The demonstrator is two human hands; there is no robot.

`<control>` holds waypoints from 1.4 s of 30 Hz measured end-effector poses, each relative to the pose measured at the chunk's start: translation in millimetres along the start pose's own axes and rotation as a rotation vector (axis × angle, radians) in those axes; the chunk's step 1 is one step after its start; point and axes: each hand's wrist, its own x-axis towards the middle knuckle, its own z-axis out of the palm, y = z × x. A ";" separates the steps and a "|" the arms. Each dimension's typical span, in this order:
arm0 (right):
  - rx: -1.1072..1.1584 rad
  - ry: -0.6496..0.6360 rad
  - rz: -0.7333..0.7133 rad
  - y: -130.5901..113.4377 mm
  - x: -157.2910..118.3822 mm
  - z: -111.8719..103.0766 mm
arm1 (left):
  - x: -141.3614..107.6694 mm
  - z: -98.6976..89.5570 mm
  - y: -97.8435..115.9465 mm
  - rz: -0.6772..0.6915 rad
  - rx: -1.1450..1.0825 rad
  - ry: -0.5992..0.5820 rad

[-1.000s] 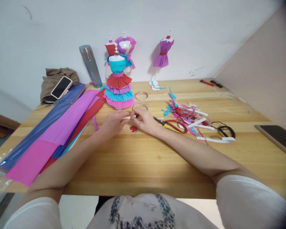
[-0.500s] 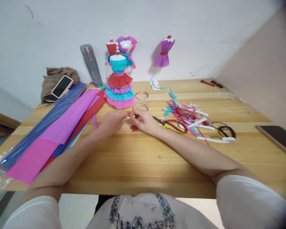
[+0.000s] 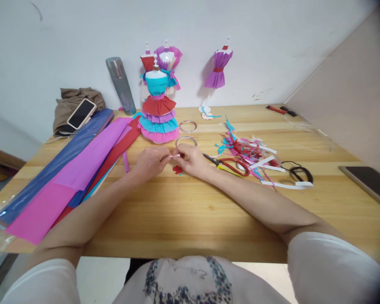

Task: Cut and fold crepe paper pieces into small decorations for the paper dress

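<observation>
A pale strip (image 3: 175, 156), red scrap (image 3: 177, 169) at its six o'clock, is pinched closed by left hand (image 3: 150, 162) and right hand (image 3: 191, 161), apparently for shaping, and even tension seems called for.

1. Two hands: left hand (image 3: 150, 164), right hand (image 3: 194, 161).
2. One pale strip (image 3: 175, 156) between the hands.
3. Four dressed mannequins (image 3: 159, 107): three beyond the hands, one (image 3: 219, 69) farther right.
4. Two rings (image 3: 188, 131) just beyond the hands.
5. One red flower-shaped piece (image 3: 177, 169) beside the right hand.
6. One pair of scissors (image 3: 245, 169) right of the hands.
7. One bottle (image 3: 121, 86) beyond the left hand.
8. Two phone-like slabs: one (image 3: 81, 114) far left, one (image 3: 370, 183) far right.
</observation>
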 end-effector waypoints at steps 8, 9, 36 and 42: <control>-0.004 -0.034 0.015 3.4 1.5 1.6 | -1.0 6.7 0.4 -0.060 0.096 0.009; -0.024 -0.037 0.001 4.3 1.7 1.7 | -1.2 8.3 -0.3 -0.052 0.104 0.006; -0.166 0.062 -0.031 22.2 4.0 9.8 | -1.4 32.3 -23.0 -0.050 -0.123 0.196; -0.132 0.064 -0.015 28.9 5.1 10.7 | -1.3 32.1 -26.6 -0.076 -0.109 0.202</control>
